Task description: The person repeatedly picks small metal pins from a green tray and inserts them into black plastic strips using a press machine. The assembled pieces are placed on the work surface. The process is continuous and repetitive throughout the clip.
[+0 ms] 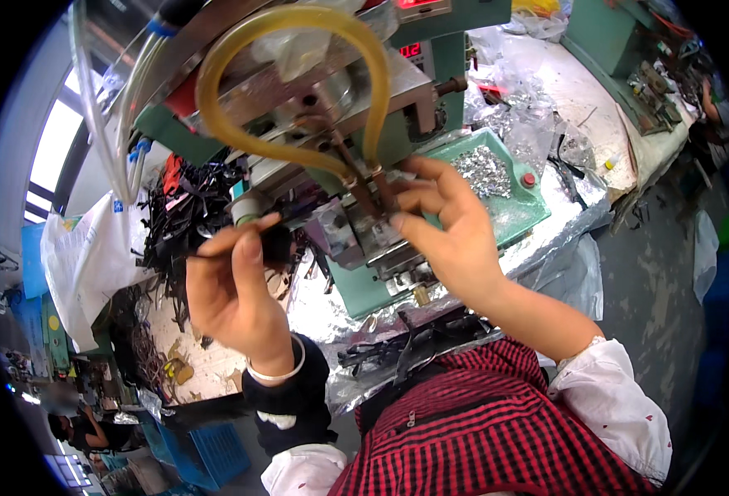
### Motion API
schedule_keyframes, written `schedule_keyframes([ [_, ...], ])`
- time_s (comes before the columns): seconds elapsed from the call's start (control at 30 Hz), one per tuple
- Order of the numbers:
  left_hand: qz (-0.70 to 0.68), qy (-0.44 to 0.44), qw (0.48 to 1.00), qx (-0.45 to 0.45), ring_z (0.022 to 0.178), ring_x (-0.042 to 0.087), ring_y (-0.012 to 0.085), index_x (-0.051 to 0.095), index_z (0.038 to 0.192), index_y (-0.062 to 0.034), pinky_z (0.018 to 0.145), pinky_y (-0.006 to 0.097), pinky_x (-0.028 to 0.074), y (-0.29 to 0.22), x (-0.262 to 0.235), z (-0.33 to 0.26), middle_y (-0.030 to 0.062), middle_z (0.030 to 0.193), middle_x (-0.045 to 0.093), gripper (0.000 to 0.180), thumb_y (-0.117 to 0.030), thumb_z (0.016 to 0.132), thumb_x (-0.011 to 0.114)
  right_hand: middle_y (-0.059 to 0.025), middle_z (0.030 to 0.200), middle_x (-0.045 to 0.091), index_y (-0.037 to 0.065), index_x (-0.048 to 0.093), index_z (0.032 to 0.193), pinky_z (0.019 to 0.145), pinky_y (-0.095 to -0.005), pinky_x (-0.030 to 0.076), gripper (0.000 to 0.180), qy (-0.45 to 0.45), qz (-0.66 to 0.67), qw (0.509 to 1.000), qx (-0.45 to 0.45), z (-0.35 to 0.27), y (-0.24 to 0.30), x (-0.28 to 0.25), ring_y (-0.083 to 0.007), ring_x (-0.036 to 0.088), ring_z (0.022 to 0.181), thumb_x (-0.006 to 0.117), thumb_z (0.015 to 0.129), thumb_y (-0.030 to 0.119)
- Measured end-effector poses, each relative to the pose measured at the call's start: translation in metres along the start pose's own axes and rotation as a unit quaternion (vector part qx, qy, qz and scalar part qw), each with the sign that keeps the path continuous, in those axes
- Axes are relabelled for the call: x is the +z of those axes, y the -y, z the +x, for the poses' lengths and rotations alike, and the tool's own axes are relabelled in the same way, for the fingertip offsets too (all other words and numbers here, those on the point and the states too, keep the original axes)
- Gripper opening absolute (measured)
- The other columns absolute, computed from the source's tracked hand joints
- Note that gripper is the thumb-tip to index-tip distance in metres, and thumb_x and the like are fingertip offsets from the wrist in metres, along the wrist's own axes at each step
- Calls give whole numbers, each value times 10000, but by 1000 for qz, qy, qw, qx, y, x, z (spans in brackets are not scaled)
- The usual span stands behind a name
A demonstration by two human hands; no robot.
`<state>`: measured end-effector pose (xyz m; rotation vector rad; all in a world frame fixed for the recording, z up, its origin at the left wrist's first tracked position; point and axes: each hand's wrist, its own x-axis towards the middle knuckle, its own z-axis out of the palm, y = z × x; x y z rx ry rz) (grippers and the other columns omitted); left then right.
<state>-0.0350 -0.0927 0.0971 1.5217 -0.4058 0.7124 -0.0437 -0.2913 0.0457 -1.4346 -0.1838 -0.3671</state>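
Note:
My left hand (240,289) is raised left of a green bench machine (360,289), thumb and fingers pinched together. What they hold is dark and cannot be made out. My right hand (455,236) reaches in from the right, with thumb and fingertips bent close around the machine's small metal fixture (381,240). Whatever sits between those fingertips is hidden. Two copper-coloured bars (366,194) come down beside the right fingertips, joined to a looped yellow hose (209,91). Near my left fingertips is a pale round-ended cylinder (246,210).
A heap of black strip-like parts (187,207) lies at left. At right, a green tray (505,217) carries small silvery pieces. Several black parts (414,343) rest on the foil-covered front edge. A white bag (92,256) hangs far left; another person (83,430) is at lower left.

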Motion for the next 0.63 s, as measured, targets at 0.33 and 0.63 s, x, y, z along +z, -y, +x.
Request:
schedule_keyframes([
  [0.33, 253, 247, 864, 359, 567, 611, 189, 719, 1027, -51, 468, 282, 436, 37, 34, -64, 188, 1018, 750, 331, -11, 723, 844, -120, 1232, 657, 96, 542, 1418, 1017, -337, 478, 544, -68, -37, 996, 42, 20, -31, -76, -193, 614, 1179, 649, 893, -1],
  [0.63, 246, 251, 858, 374, 539, 584, 168, 707, 1025, -63, 455, 278, 415, 43, 27, -66, 180, 1066, 744, 321, -35, 733, 837, -92, 1039, 741, 70, 714, 1086, 1147, -346, 406, 260, -18, -459, 884, 85, -14, -77, -158, -227, 715, 1014, 691, 827, 76],
])
